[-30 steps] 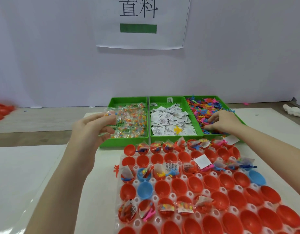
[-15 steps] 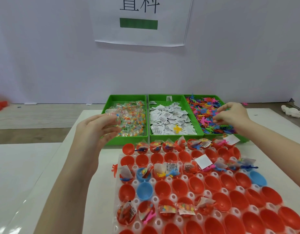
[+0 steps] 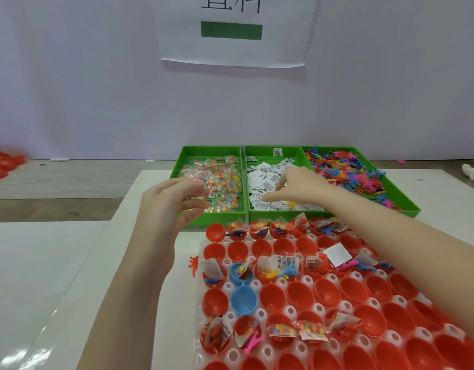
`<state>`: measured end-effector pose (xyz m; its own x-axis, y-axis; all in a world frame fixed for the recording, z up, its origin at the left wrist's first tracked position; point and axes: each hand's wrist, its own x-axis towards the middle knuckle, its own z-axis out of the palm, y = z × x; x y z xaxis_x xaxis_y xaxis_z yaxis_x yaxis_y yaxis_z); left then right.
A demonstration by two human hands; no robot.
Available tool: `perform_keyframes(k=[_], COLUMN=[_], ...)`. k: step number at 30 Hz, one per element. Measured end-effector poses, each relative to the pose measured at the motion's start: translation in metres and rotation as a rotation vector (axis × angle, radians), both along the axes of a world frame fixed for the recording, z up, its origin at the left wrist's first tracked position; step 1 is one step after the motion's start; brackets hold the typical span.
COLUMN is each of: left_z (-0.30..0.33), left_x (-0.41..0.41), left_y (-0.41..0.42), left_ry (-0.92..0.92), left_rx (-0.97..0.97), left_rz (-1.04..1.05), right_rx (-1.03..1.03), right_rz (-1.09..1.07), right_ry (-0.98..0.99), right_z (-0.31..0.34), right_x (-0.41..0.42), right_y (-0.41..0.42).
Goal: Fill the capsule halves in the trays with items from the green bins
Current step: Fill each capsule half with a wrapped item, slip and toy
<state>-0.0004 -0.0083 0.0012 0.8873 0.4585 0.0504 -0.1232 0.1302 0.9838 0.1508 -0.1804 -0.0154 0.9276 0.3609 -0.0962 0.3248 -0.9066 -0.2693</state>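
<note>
Across the middle of the frame three green bins are set side by side, their long axes running away from the viewer toward the wall. The left bin [image 3: 183, 166] is filled with clear crinkly packets of coloured beads, the middle bin [image 3: 260, 153] with flat white printed sachets, the right bin [image 3: 406, 201] with small rubbery figures in pink, blue and green. Below them, at lower right, a translucent dimpled tray [image 3: 257, 313] is seen carrying rows of glossy red capsule halves [image 3: 297, 292], open side up, with two blue capsule halves [image 3: 244, 300] among them; some are already loaded with packets and figures. The left hand [image 3: 171, 206] is held at the near left corner of the left bin, its fingers curled round a clear packet [image 3: 196, 180] that is blurred. The right hand [image 3: 297, 186] is lowered over the white sachets, fingers bent downward; whether anything is pinched cannot be told. A white paper sign [image 3: 232, 30] with a green bar is fixed on the wall at top centre.
</note>
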Motion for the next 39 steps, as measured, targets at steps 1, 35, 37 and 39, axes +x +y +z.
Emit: perform_keyframes(k=[1,35,37,39], left_z=[0.000,0.001,0.002,0.002], left_x=[0.000,0.000,-0.001,-0.003], left_y=[0.000,-0.014,-0.017,-0.024], left_ry=[0.004,0.085,0.081,0.067], left_rx=[0.002,0.070,0.089,0.131], left_rz=[0.001,-0.044,-0.062,-0.108], right_rx=[-0.031,0.180,0.374,0.741], right_rz=[-0.004,-0.027,-0.045,-0.040], right_ry=[0.001,-0.286,-0.341,-0.211], right_z=[-0.001,0.002,0.011,0.026], right_x=[-0.001,-0.008,-0.019,-0.039], right_y=[0.005,-0.010,-0.013,-0.012])
